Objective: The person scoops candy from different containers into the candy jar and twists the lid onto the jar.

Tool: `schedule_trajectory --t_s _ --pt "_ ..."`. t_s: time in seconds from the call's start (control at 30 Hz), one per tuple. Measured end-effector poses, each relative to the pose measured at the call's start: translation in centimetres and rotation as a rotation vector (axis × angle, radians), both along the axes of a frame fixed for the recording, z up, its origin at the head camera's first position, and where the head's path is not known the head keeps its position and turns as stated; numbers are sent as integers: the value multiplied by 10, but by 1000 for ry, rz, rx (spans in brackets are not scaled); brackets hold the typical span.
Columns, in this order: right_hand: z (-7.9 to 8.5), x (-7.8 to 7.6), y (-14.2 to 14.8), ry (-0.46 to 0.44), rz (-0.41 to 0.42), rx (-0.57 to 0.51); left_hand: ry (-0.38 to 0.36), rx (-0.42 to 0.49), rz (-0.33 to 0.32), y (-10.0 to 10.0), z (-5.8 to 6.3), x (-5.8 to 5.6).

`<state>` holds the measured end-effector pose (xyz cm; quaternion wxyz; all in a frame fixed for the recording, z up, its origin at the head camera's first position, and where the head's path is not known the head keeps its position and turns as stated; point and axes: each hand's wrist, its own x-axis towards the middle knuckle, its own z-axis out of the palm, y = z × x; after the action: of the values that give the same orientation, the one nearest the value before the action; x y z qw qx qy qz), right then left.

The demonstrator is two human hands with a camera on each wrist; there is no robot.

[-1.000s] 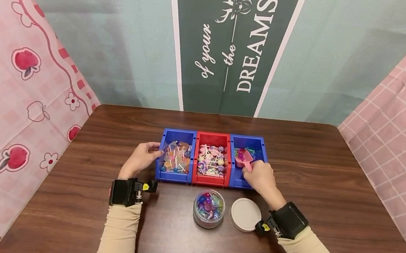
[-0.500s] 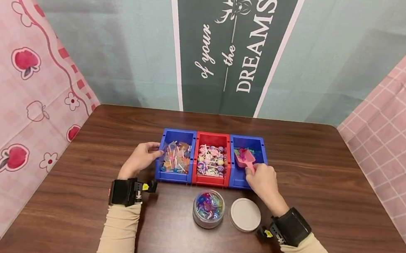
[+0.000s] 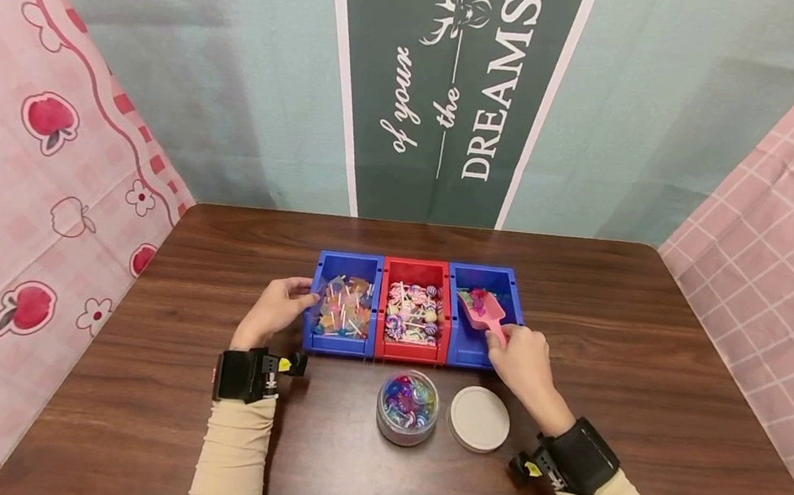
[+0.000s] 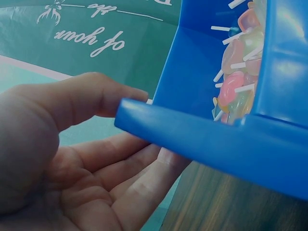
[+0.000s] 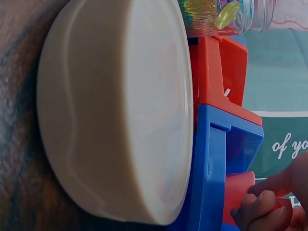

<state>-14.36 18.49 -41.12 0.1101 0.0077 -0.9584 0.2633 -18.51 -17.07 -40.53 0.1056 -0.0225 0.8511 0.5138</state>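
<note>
My left hand (image 3: 276,307) grips the side wall of the left blue bin (image 3: 338,345), thumb at the rim and fingers along the outside in the left wrist view. Small lollipop-shaped candies (image 4: 234,89) lie in that bin. Over the right blue bin (image 3: 471,347), my right hand (image 3: 523,366) holds a pink scoop (image 3: 486,315) by its handle. Bright magenta pieces (image 3: 477,301) show in the scoop's front. The right wrist view shows the curled fingers (image 5: 262,204) beside the scoop, partly cut off by the frame edge.
Between the blue bins stands a red bin (image 3: 410,353) of swirl lollipops. A clear jar (image 3: 405,435) of colourful pieces stands in front, uncovered. Right of it lies a white round lid (image 3: 480,420), large in the right wrist view. Patterned cloths (image 3: 451,98) hang behind the wooden table (image 3: 342,470).
My right hand has drawn the scoop slightly right and towards me within the right blue bin. The left hand, jar and lid stay put.
</note>
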Motion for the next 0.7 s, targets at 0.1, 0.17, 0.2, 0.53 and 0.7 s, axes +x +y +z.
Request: schedule_trajectory --t_s 0.1,0.17,0.2,0.53,0.7 --pt "-1 1 1 -6 12 -8 -8 5 3 0 0 1" --pt "-1 3 2 2 30 -16 -12 7 6 0 1 1" --pt "0 4 2 8 39 -20 -12 7 5 0 1 1" --pt "7 15 15 131 117 -15 -11 -3 8 -1 1 0" --pt "14 27 20 174 131 -32 -17 2 12 0 0 0"
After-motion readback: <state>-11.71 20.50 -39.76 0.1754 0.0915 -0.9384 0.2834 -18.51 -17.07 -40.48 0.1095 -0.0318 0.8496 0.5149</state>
